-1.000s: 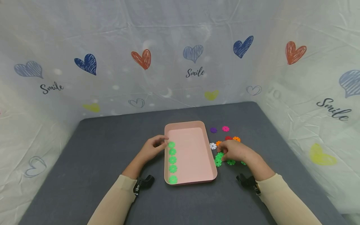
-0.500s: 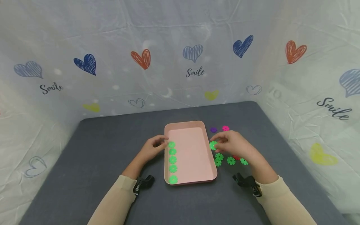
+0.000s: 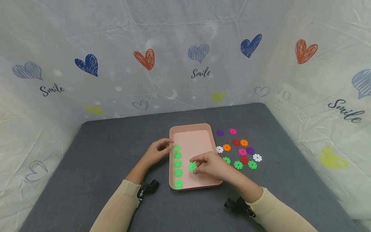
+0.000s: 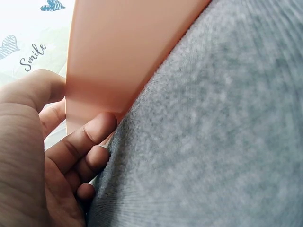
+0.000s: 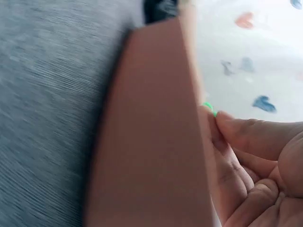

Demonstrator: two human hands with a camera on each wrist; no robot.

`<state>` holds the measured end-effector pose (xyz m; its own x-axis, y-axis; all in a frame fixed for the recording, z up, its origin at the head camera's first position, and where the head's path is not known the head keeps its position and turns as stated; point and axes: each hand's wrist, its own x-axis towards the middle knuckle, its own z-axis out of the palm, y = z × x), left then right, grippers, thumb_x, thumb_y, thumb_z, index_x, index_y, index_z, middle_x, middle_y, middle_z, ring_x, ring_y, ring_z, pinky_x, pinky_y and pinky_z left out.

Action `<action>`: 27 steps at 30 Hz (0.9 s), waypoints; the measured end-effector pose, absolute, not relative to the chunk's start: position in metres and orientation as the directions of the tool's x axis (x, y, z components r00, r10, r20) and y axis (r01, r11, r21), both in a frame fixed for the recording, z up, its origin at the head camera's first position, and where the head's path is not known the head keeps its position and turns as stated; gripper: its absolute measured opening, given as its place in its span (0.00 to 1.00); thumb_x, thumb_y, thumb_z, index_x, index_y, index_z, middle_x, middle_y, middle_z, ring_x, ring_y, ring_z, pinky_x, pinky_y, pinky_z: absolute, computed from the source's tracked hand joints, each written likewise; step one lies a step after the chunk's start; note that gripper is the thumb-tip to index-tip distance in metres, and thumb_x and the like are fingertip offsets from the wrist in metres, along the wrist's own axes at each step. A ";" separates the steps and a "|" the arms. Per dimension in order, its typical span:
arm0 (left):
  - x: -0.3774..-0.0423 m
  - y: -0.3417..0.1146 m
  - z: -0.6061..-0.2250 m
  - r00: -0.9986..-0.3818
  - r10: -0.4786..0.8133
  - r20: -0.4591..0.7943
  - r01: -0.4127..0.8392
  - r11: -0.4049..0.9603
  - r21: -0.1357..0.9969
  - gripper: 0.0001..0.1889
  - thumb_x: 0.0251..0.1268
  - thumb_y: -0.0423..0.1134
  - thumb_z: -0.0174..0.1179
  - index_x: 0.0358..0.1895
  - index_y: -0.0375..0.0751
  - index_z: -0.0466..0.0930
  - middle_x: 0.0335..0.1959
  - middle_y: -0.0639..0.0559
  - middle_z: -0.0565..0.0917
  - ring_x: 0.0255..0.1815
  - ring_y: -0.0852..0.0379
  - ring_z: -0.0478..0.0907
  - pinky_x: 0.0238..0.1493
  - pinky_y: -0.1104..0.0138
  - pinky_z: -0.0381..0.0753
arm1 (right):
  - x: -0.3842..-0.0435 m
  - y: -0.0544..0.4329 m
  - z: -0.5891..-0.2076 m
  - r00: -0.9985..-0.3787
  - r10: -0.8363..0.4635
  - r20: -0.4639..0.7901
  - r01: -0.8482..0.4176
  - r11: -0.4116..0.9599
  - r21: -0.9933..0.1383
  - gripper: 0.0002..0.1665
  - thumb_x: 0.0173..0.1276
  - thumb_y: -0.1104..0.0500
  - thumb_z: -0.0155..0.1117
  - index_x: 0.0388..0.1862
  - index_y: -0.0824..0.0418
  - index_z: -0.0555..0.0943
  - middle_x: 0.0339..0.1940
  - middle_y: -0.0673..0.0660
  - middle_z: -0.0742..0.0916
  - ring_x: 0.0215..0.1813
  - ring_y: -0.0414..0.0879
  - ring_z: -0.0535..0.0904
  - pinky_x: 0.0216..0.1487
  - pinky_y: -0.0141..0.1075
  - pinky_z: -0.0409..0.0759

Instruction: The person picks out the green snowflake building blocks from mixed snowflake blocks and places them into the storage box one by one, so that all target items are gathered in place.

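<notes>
My right hand (image 3: 213,165) pinches a green notched flower-shaped disc (image 3: 192,166) between thumb and fingers, over the pink tray (image 3: 193,138). Only a sliver of that green disc (image 5: 208,106) shows in the right wrist view. Along the tray's left side lies a column of several green discs (image 3: 178,164). My left hand (image 3: 156,152) holds the tray's left edge. In the left wrist view its fingers (image 4: 97,130) rest against the outside of the tray wall (image 4: 118,42), with the thumb at the rim.
Loose discs lie on the dark grey table (image 3: 124,141) right of the tray: green (image 3: 238,165), red (image 3: 236,142), orange (image 3: 244,142), white (image 3: 257,157), pink (image 3: 233,131) and purple (image 3: 220,132). A heart-printed white cloth (image 3: 171,38) hangs behind and beside the table.
My right hand has picked up a green disc from the group on the right and carried it left over the tray. The left hand stays at the tray's edge.
</notes>
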<state>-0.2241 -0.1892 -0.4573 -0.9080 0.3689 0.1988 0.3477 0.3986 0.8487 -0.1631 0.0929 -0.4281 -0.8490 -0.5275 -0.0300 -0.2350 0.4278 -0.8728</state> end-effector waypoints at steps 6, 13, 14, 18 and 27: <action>-0.226 -0.190 -0.462 -0.909 0.364 0.202 0.346 0.391 0.853 0.16 0.74 0.30 0.62 0.60 0.27 0.80 0.36 0.41 0.83 0.33 0.46 0.76 0.34 0.65 0.73 | -0.157 0.080 -0.451 -0.782 -0.622 0.022 -0.407 0.484 -0.774 0.13 0.60 0.68 0.76 0.46 0.64 0.90 0.27 0.44 0.85 0.30 0.34 0.77 0.37 0.32 0.79; -0.229 -0.191 -0.466 -0.910 0.366 0.197 0.342 0.389 0.855 0.16 0.75 0.31 0.61 0.60 0.28 0.80 0.34 0.42 0.82 0.29 0.50 0.73 0.32 0.65 0.71 | -0.155 0.075 -0.458 -0.739 -0.674 -0.013 -0.440 0.497 -0.748 0.11 0.59 0.66 0.80 0.41 0.61 0.90 0.25 0.42 0.80 0.29 0.35 0.73 0.36 0.32 0.76; -0.228 -0.190 -0.466 -0.910 0.365 0.197 0.342 0.390 0.855 0.15 0.75 0.31 0.61 0.60 0.28 0.80 0.34 0.42 0.82 0.29 0.50 0.73 0.32 0.65 0.71 | -0.156 0.075 -0.458 -0.736 -0.677 -0.015 -0.448 0.504 -0.739 0.11 0.60 0.65 0.80 0.42 0.60 0.90 0.26 0.42 0.79 0.30 0.35 0.73 0.36 0.32 0.76; -0.227 -0.190 -0.464 -0.911 0.362 0.200 0.344 0.395 0.852 0.15 0.74 0.31 0.62 0.59 0.28 0.80 0.34 0.42 0.82 0.31 0.48 0.74 0.33 0.65 0.71 | -0.158 0.083 -0.448 -0.732 -0.682 0.008 -0.477 0.504 -0.719 0.14 0.64 0.61 0.78 0.48 0.60 0.90 0.28 0.42 0.79 0.30 0.36 0.73 0.36 0.33 0.76; -0.225 -0.189 -0.459 -0.907 0.369 0.205 0.355 0.405 0.842 0.15 0.75 0.31 0.61 0.60 0.28 0.80 0.34 0.43 0.82 0.29 0.51 0.73 0.32 0.65 0.71 | -0.181 0.152 -0.401 -0.865 -0.502 0.016 -0.376 0.627 -0.682 0.11 0.70 0.61 0.70 0.50 0.61 0.88 0.30 0.47 0.80 0.26 0.42 0.73 0.31 0.38 0.75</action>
